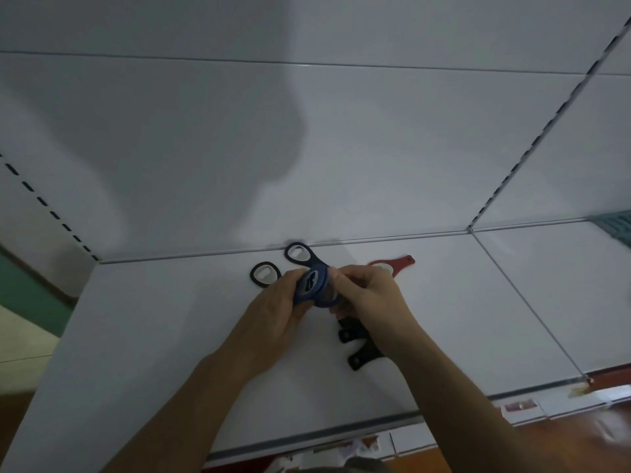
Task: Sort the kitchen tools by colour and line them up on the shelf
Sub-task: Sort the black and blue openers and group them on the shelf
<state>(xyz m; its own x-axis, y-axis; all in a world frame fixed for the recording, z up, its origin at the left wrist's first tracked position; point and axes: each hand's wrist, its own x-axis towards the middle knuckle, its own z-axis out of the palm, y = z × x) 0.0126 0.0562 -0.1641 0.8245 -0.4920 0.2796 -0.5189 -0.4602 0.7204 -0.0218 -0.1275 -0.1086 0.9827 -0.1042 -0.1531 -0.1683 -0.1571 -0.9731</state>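
At the far left edge of the frame there is a green and cream surface (20,302), too blurred to name. Next to it a dark slotted upright (44,206) runs down to the back left corner of the white shelf (170,336). A white back panel (341,148) rises behind the shelf, with a large shadow on it.

Left of centre, two black openers (264,274) lie on the shelf with their ring ends near the back edge. Just right of them, the left hand (273,308) has its fingers curled round a bundle of blue tools (314,288), held above the middle of the shelf. The right hand (368,295) pinches the same bundle from the other side.

Two black handles (362,358) stick out below the right wrist; whether they lie on the shelf or are held cannot be told. A red opener (396,264) lies behind the right hand.

Further right stands a second slotted upright (532,145). A teal basket (614,227) shows at the right edge, a label strip (522,407) runs along the shelf front, and brown floor (580,435) lies at the lower right.
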